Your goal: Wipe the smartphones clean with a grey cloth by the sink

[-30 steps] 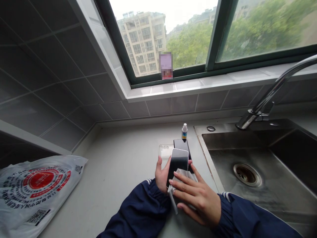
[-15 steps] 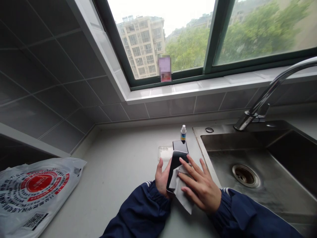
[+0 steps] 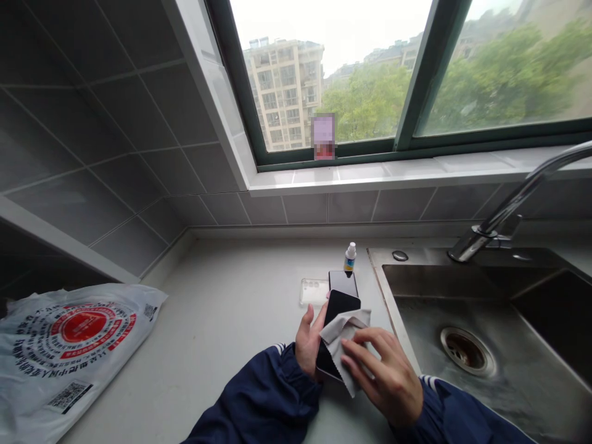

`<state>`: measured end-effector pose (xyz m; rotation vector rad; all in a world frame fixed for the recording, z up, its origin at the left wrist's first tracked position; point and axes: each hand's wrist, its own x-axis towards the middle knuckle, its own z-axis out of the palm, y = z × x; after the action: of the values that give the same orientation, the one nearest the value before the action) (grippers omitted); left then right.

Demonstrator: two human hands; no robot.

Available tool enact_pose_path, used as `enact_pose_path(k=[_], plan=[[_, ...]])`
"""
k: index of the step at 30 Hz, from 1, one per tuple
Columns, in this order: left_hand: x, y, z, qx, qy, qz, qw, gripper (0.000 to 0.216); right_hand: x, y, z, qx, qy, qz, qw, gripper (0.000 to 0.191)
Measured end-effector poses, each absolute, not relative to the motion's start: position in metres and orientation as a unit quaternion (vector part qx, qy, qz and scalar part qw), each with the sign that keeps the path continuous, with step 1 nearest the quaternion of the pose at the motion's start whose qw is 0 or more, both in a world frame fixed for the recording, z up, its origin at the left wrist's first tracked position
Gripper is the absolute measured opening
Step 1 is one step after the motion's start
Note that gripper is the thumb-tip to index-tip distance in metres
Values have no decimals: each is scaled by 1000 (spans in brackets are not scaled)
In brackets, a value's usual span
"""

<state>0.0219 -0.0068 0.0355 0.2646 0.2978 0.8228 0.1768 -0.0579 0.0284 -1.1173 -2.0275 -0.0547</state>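
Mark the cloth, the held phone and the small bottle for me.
Cloth (image 3: 335,341): head view, on its draped middle.
Held phone (image 3: 341,304): head view, on the dark screen's uncovered upper part.
Small bottle (image 3: 349,262): head view, on the label below the white cap.

Free counter (image 3: 222,314) between left hand (image 3: 308,346) and plastic bag (image 3: 87,345), the leftward obstacle

1. Lower left, on the bag (image 3: 83,364): we see Chinese characters ringing a red roundel (image 3: 86,325), too small to read, and two QR codes (image 3: 70,396).
2. Right of centre, on the bottle (image 3: 350,254): a label (image 3: 349,263) we cannot read.
3. Upper centre, on the window (image 3: 370,98): a pixelated sticker (image 3: 324,134).
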Motion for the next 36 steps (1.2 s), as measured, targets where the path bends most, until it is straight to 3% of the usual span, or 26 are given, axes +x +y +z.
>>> enact_pose_path(k=[12,20,28,36], plan=[[19,-2,30,129,138,395,899,82,173,-57,29,-368,-884,-19,289,39],[15,0,31,154,121,356,914,81,164,-66,32,-313,-900,31,302,33],[20,-5,29,146,133,350,916,85,168,-64,33,-337,-883,-12,326,38],[27,-15,25,130,104,371,914,58,171,-61,36,-466,-810,-77,347,41]])
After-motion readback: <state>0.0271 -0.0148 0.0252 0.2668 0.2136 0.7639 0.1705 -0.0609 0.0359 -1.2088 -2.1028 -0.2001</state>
